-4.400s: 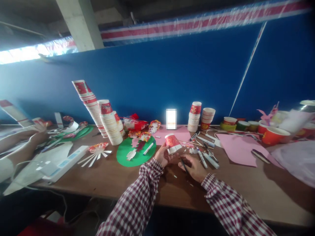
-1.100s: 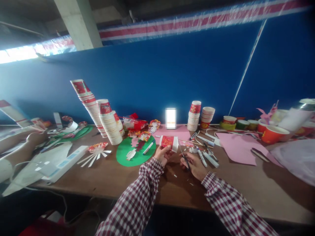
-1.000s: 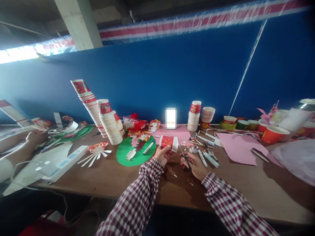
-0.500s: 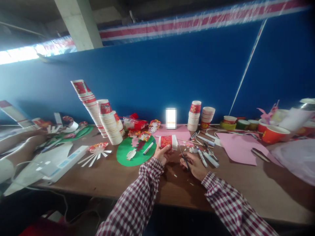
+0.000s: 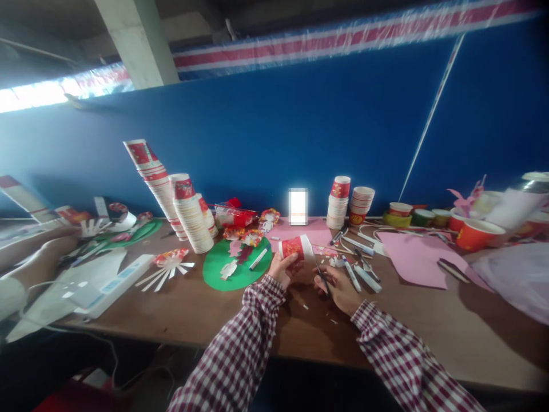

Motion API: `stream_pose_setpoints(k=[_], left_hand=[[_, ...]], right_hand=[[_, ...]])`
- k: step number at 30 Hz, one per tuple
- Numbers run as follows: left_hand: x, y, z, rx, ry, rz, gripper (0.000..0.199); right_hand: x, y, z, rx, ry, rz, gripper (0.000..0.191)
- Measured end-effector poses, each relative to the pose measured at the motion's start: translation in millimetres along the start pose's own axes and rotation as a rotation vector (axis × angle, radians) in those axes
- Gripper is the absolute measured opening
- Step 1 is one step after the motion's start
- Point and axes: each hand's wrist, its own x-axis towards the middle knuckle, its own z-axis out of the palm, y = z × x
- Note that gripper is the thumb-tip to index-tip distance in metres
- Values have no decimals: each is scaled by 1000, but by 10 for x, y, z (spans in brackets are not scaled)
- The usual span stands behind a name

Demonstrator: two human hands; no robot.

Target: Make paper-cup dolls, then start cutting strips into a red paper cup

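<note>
My left hand [image 5: 283,270] is wrapped round a red and white paper cup [image 5: 297,249], held on its side above the table with its white rim to the right. In my right hand [image 5: 338,286] is a pair of scissors [image 5: 321,271], its blades pointing up at the cup's rim; whether they touch the paper I cannot tell. To the left of the cup lies a green paper oval [image 5: 217,274] bearing cut-out figures [image 5: 229,269] and a blue-capped marker [image 5: 259,258].
Tall stacks of paper cups [image 5: 193,214] stand at the left, with shorter stacks [image 5: 338,200] behind. Pens [image 5: 352,274] and pink paper [image 5: 414,257] lie at the right. A cut cup [image 5: 168,262] with splayed strips rests near a power strip [image 5: 118,286]. Another person's arm [image 5: 32,263] reaches in far left.
The paper cup has tilted in my left hand, its rim end shifting slightly to the right and nearer the scissors. My right hand has barely moved.
</note>
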Motion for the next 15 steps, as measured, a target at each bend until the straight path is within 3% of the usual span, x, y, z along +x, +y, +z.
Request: stream_pose_setpoints(k=[5,15], left_hand=[[-45,13,47,32,19,18,53],[71,-18,-92,-87,6,25,29]], right_hand=[[-8,-12,1,6,0,12,43],[-16,36,-11,-124,-49,-34,41]])
